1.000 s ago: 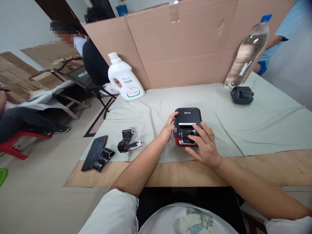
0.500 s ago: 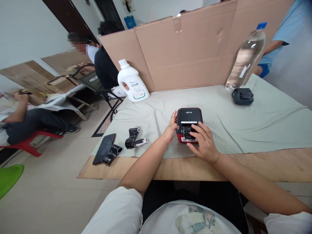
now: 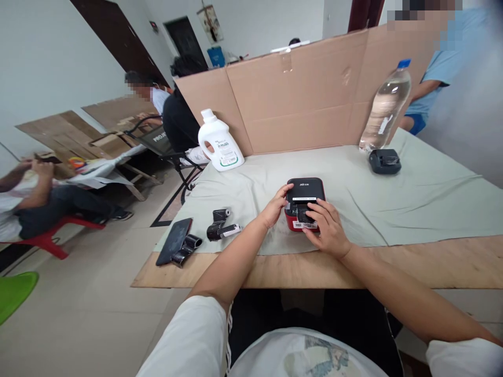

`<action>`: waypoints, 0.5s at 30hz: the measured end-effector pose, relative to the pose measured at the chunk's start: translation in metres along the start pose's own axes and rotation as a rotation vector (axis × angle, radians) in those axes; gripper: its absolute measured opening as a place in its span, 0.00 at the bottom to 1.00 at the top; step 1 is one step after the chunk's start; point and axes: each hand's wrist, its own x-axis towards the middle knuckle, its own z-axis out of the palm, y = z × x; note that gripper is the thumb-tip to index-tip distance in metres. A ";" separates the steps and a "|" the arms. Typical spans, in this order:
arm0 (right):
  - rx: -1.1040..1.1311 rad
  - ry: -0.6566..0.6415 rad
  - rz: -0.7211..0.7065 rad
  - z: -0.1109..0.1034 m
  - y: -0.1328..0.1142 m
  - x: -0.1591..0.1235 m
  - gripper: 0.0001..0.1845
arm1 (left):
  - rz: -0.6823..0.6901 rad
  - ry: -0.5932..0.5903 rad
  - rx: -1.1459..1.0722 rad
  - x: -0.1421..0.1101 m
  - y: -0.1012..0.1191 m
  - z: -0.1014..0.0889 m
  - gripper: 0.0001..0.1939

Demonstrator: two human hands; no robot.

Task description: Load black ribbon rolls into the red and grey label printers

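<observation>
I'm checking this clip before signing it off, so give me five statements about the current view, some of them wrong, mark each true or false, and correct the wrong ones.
1. The left hand touches the red-and-black device. True.
2. The right hand hangs well away from that device. False: its fingers are at the device's near side.
3. The white jug stands in front of the cardboard panel. True.
4. The dark flat slab lies right of the red-and-black device. False: it lies to the left, as the wearer sees it.
5. The clear bottle has a blue cap. True.
</observation>
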 end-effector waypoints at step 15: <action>0.045 -0.011 0.051 -0.001 0.004 0.002 0.20 | -0.012 -0.030 -0.040 0.008 -0.006 -0.006 0.40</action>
